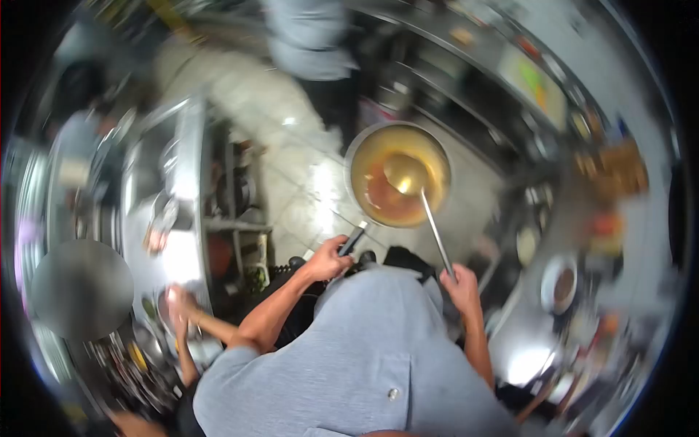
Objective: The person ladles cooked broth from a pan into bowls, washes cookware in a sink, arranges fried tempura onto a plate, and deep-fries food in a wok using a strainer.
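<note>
My left hand [328,261] is closed around the black handle of a round metal pan [443,149], which is held out over the floor ahead of me. A yellow-brown liquid [386,200] covers the pan's bottom. In my right hand [460,288] is the long metal handle of a ladle [437,237]. The ladle's bowl rests inside the pan, amid the liquid; whether it touches the bottom I cannot tell.
A steel counter [189,167] with shelves stands to the left, where another person's hands [180,309] show. Ahead on the tiled floor [287,156] stands a person in a grey shirt [309,36]. Steel worktops with dishes, including a white bowl [547,285], line the right, blurred.
</note>
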Tool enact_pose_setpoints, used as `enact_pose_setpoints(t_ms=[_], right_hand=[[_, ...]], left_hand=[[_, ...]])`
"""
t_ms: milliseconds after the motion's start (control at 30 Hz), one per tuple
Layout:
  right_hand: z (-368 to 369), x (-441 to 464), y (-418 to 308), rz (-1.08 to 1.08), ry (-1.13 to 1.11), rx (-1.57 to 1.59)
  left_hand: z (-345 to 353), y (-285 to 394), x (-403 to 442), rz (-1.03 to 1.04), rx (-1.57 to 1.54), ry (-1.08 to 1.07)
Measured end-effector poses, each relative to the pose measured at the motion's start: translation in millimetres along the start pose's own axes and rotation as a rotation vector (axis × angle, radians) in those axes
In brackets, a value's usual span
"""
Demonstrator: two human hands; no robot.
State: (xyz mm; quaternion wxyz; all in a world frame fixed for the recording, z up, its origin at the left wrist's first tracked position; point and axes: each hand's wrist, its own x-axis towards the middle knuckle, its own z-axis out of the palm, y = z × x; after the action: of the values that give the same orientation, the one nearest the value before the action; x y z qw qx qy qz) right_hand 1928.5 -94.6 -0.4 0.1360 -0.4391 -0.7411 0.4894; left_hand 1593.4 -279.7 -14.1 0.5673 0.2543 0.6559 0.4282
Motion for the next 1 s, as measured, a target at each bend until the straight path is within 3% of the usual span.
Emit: enact_pose_setpoints(t_ms=[100,233,300,567,667,800,933,1000], right_hand=[[37,48,-47,-0.041,-0.095,-0.280],[64,114,-72,-0.176,-0.162,-0.242],[60,137,-90,-0.183,-0.154,-0.216],[109,282,-160,-0.229,-0.401,-0.401],[146,352,-177,-0.399,-0.455,-0.434],[213,435,-264,-0.589,-0.578,-0.353],[304,499,-331,-0.634,-0.719,-0.209],[355,525,-354,-0.777,-0.739,-0.153]], left_hand=[[-34,1,12,0.091,-0.041,0.062],[-42,-14,46,0.165,-0.169,0.155],[-52,-24,59,0.038,-0.286,0.251],[-138,-4,65,0.048,-0.352,0.515],[-162,-2,74,0.022,-0.371,0.686],[-211,37,76,-0.049,-0.369,0.896],[-271,59,79,0.003,-0.512,0.983],[-307,77,79,-0.040,-0.515,1.123]])
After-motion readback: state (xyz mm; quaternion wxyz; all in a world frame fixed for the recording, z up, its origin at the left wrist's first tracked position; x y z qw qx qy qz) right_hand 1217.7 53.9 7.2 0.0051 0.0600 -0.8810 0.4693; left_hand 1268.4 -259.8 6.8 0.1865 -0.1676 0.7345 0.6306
